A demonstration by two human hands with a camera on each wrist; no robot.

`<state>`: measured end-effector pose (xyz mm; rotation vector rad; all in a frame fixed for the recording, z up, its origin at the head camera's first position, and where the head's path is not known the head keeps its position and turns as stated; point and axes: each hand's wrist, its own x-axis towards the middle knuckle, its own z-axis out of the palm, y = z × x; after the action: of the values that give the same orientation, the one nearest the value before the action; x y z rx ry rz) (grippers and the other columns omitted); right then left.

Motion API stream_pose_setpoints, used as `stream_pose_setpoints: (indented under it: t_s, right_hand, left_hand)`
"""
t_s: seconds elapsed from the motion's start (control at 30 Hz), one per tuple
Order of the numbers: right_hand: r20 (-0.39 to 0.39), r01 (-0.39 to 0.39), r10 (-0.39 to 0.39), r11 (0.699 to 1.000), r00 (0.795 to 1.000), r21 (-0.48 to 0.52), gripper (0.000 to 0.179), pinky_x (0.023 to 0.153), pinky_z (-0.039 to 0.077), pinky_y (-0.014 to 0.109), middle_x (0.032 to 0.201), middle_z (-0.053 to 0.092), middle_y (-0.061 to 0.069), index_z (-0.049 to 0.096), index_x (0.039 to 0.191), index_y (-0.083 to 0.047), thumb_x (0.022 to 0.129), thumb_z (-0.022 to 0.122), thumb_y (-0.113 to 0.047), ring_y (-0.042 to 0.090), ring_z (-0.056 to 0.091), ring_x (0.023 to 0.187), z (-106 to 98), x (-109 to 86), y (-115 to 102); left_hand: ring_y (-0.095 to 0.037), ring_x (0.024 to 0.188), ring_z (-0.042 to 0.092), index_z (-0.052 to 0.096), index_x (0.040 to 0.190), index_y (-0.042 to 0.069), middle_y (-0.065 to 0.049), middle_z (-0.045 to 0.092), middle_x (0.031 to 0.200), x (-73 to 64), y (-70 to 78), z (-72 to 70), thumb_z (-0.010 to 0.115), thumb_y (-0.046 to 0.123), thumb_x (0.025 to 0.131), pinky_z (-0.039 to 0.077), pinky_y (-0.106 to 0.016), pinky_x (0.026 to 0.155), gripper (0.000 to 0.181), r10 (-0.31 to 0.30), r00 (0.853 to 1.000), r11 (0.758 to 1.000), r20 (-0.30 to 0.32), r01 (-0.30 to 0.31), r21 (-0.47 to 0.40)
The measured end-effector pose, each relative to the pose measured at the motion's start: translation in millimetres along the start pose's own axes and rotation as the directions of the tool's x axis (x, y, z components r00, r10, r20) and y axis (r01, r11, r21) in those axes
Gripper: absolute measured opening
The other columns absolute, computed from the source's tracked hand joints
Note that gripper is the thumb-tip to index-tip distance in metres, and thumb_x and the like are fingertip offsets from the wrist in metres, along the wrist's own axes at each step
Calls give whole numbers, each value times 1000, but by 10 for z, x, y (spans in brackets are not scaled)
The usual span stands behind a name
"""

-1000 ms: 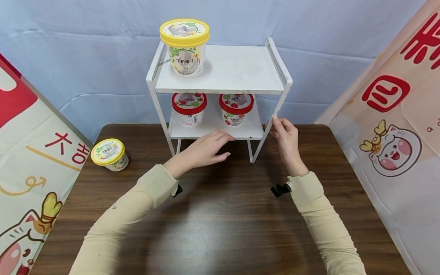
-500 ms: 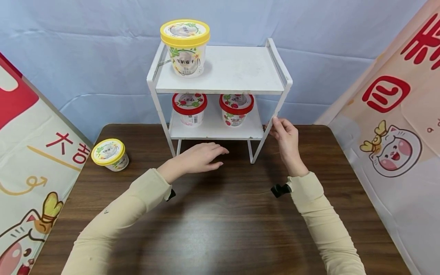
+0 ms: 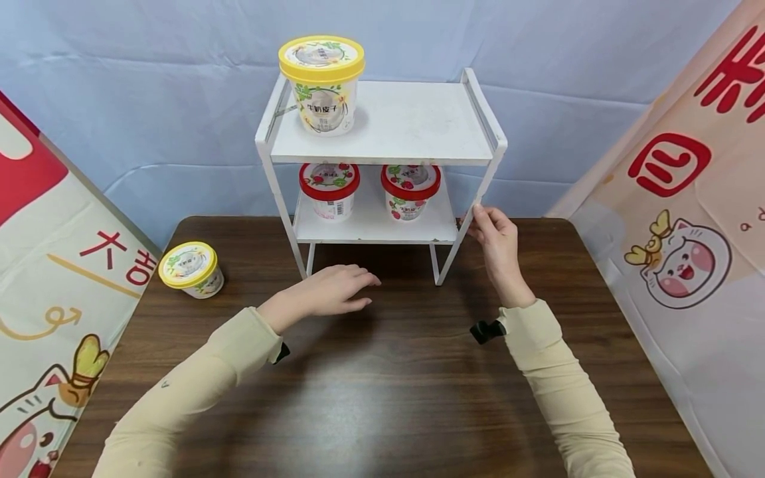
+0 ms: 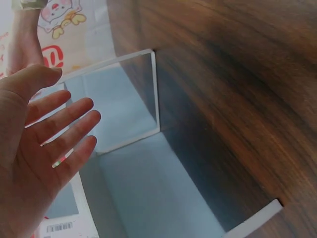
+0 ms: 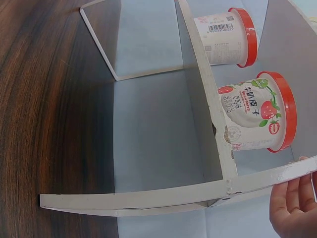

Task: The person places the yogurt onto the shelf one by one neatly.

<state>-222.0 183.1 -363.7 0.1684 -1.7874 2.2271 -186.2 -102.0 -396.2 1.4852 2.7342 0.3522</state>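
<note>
A white two-tier shelf rack [image 3: 418, 123] stands at the back of the table. My right hand [image 3: 497, 244] holds its right-hand post, thumb in front and fingers behind; in the right wrist view several fingertips [image 5: 293, 196] show at the post. My left hand [image 3: 327, 292] hovers in front of the lower tier with its fingers extended and holds nothing. In the left wrist view its palm [image 4: 39, 148] faces the camera. A large yellow-lidded paper tub [image 3: 323, 99] sits on the top tier's left side. Below it, two red-lidded strawberry tubs [image 3: 330, 192] [image 5: 257, 111] stand side by side.
A smaller yellow-lidded tub [image 3: 191, 269] stands on the dark wood table [image 3: 382, 398], left of the rack. Printed banners [image 3: 681, 199] flank the table, and a pale blue cloth [image 3: 179, 119] hangs behind it.
My left hand has drawn back from the rack's lower tier, toward me and to the left. The right hand stays on the post, and the tubs have not moved.
</note>
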Motion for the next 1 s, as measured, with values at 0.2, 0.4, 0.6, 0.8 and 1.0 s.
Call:
stream_pose_setpoints:
  t_s: [0.2,0.4,0.6,0.8,1.0]
  right_hand:
    - [1,4,-4,1000,1000,8,16,70,52,23,77,63,1,60,81,-5,92,54,-16,11,61,73,-1,-2,4]
    - [1,2,-2,1000,1000,10,17,70,52,23,77,63,1,59,81,-3,92,54,-15,12,61,73,-1,2,7]
    - [-12,-20,20,1000,1000,13,16,71,52,24,79,63,5,60,80,-5,91,55,-16,12,61,74,3,2,-10]
    - [-10,-20,20,1000,1000,13,16,71,51,24,79,63,6,60,80,-6,91,55,-16,12,61,74,6,-1,-16]
    - [-12,-18,18,1000,1000,5,16,71,52,24,77,63,3,60,79,-7,92,55,-15,11,60,73,7,2,-8]
  left_hand:
    - [-16,95,58,57,114,7,-4,62,104,-131,-9,30,59,23,88,48,-31,85,31,7,1000,1000,-19,-7,-6]
    - [-17,94,59,59,111,6,-3,62,100,-252,-51,62,59,22,88,49,-32,83,28,10,999,1000,-36,-10,-7]
    - [-18,94,59,59,111,5,-4,62,100,-351,-83,81,59,21,88,49,-34,82,28,-26,999,1000,-41,26,-14]
    - [-19,95,58,59,112,5,-4,62,101,-433,-106,91,59,22,88,49,-35,82,29,-50,998,998,-44,49,-25]
    - [-19,95,59,59,111,6,-4,62,102,-519,-137,109,59,21,88,49,-35,82,28,-67,996,997,-59,65,-41]
